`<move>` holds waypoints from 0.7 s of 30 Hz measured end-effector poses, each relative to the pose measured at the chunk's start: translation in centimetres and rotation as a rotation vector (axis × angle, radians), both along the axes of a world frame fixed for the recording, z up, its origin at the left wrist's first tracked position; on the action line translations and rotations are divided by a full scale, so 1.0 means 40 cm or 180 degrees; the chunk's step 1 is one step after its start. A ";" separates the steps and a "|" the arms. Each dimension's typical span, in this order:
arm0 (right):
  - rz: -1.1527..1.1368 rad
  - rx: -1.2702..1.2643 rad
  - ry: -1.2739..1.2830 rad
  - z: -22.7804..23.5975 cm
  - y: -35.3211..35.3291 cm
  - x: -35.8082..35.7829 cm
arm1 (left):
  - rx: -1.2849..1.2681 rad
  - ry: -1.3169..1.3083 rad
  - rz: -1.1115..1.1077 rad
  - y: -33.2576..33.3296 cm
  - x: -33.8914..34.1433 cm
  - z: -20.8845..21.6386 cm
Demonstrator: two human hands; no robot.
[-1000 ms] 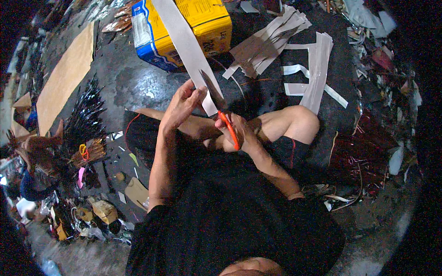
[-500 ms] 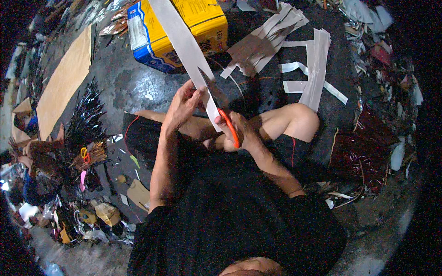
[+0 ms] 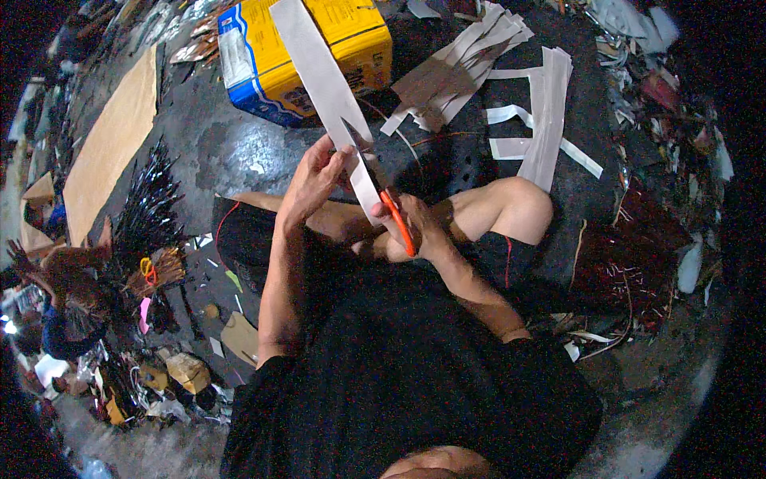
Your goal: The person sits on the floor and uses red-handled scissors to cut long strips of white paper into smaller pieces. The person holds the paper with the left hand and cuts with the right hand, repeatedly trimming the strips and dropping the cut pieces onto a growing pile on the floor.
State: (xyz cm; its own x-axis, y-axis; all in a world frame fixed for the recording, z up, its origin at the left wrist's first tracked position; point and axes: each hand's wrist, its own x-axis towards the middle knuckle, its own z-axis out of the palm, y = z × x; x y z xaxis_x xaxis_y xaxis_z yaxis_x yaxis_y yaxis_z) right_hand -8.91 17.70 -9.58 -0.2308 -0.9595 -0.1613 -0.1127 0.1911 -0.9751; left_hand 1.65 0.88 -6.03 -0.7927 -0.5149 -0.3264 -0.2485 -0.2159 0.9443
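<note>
A long whitish strip [image 3: 313,68] slants over my crossed legs, its far end lying across a yellow and blue box [image 3: 355,48]. My left hand [image 3: 317,180] pinches the strip's left edge between thumb and fingers, beside the cut. In my right hand [image 3: 413,219] is a pair of scissors [image 3: 396,219] with orange handles. Their blades are parted in a lengthwise slit that splits the near part of the strip in two. One cut half runs down past the left of the scissors; the other passes partly behind the blades and right hand.
Cut strips [image 3: 459,76] lie fanned on the floor right of the box, and more strips [image 3: 549,120] lie by my right knee. Brown board [image 3: 112,148] and dark bristly bundles [image 3: 152,199] are at left, near another person's hand [image 3: 28,263]. Scraps [image 3: 638,72] litter the right edge.
The strip's far end has shifted slightly right and nearer. The scissor blades look wider apart in the slit. At far left the other person's hand has risen with fingers spread.
</note>
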 end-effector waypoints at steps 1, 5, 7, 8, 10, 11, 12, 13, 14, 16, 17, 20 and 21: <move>-0.0029 -0.0020 0.0050 0.003 0.002 0.006 | 0.0029 0.0023 0.0038 0.005 0.003 0.001; 0.0093 -0.0303 0.0769 0.058 0.008 0.019 | 0.0149 0.0169 0.0146 0.003 0.011 -0.013; -0.0075 -0.0342 0.0344 0.030 0.036 0.024 | 0.0249 0.0039 0.0201 -0.031 0.005 0.006; -0.0160 -0.0363 0.0132 0.020 0.045 0.025 | 0.0039 0.0002 0.0133 -0.034 0.006 0.010; -0.0259 0.0206 -0.0740 0.067 0.024 0.018 | -0.0151 0.0011 0.0068 -0.026 0.004 0.004; -0.0120 0.0111 -0.0291 0.059 0.014 0.016 | -0.0125 0.0060 0.0066 -0.011 0.008 -0.012; -0.0020 0.0008 0.0163 0.052 0.004 0.016 | -0.0102 0.0102 0.0060 0.001 0.011 -0.019; -0.0196 -0.0056 -0.0413 0.042 0.001 0.020 | -0.0074 0.0081 0.0082 0.007 0.009 -0.020; -0.0370 -0.0121 -0.0990 0.035 -0.002 0.024 | -0.0046 0.0059 0.0104 0.014 0.006 -0.019; -0.0412 -0.0374 -0.1034 0.038 -0.001 0.031 | 0.0082 0.0162 -0.0050 0.010 0.005 -0.026; -0.0301 -0.0575 -0.0497 0.046 0.004 0.035 | 0.0024 0.0225 0.0207 0.006 0.005 -0.022; -0.0282 -0.0246 -0.0533 0.043 0.029 0.039 | -0.0433 0.0342 0.0401 -0.027 -0.006 0.000; -0.0280 -0.0243 -0.0415 0.035 0.032 0.037 | -0.0417 0.0395 0.0338 -0.028 -0.006 -0.011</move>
State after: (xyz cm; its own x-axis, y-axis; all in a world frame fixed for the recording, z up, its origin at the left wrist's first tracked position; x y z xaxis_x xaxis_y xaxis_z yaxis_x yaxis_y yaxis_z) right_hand -7.43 18.96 -8.20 -0.2962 -0.9472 -0.1228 0.0296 0.1195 -0.9924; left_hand 1.39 -0.22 -6.45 -0.7617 -0.6293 -0.1543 -0.1108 -0.1081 0.9879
